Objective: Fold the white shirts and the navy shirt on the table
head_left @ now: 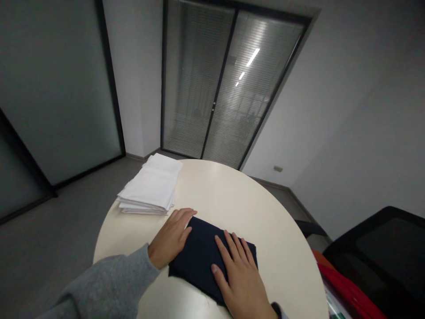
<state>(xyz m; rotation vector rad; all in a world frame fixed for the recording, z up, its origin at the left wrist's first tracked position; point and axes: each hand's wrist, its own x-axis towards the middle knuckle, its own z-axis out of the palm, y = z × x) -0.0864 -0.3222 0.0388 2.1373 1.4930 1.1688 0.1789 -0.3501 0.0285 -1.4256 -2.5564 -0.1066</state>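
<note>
The right hand [241,274] lies palm down on the near right part of a folded dark navy cloth [202,252], its fingers spread and released, pressing nothing between them. The left hand [171,239] rests along the cloth's left edge, the thumb over the fabric and the fingers stretched toward the far left corner; they look loose rather than clenched. A grey sleeve [113,281] covers the left forearm.

The cloth lies flat in the near middle of a round, cream-coloured counter [212,181], with uneven layers showing along its near edge. Off to the near right, beside the counter, are a red item [348,285] and a black chair [381,248].

Farther left, near the counter's far left edge, sits a stack of folded white cloths [152,184], apart from the navy one. Beyond are the grey floor [83,190], a frosted glass panel [59,97] on the left, a small wall plate [278,169] on the right, and dark-framed glass with blinds [206,88] straight ahead.
</note>
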